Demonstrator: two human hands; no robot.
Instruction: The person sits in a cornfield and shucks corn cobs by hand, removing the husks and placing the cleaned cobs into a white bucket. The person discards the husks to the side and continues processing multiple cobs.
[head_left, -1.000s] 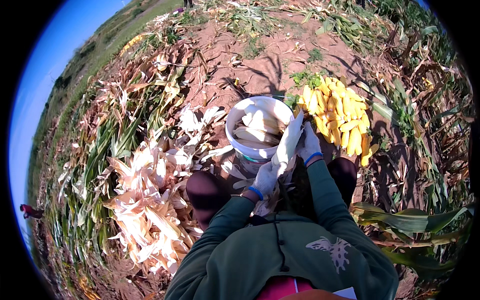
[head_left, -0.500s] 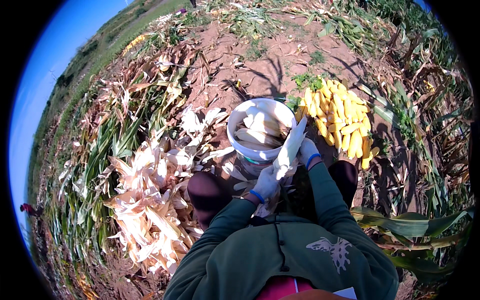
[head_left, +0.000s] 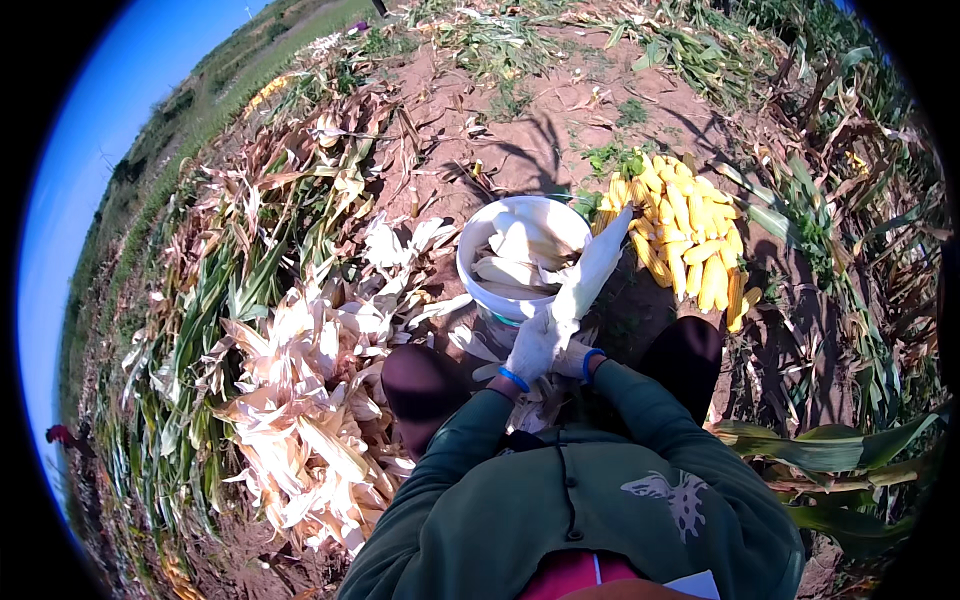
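In front of me an ear of corn (head_left: 592,270) in its pale husk points up and to the right, past the right rim of a white bucket (head_left: 466,262). My left hand (head_left: 532,347), in a white glove, is closed around its lower end. Just beside it, at the butt of the same ear, is my gloved right hand (head_left: 574,360); its fingers are partly hidden but appear closed on the husk. Several unhusked ears (head_left: 520,245) lie inside the bucket.
A heap of husked yellow corn (head_left: 690,230) lies right of the bucket. Left of my knees is a large pile of dry husks (head_left: 310,410). Cut stalks (head_left: 230,270) line the left side, and green leaves (head_left: 830,450) stick in at the right.
My right hand has moved down from the ear's upper side to its butt, next to my left hand. The ear now tilts further to the right.
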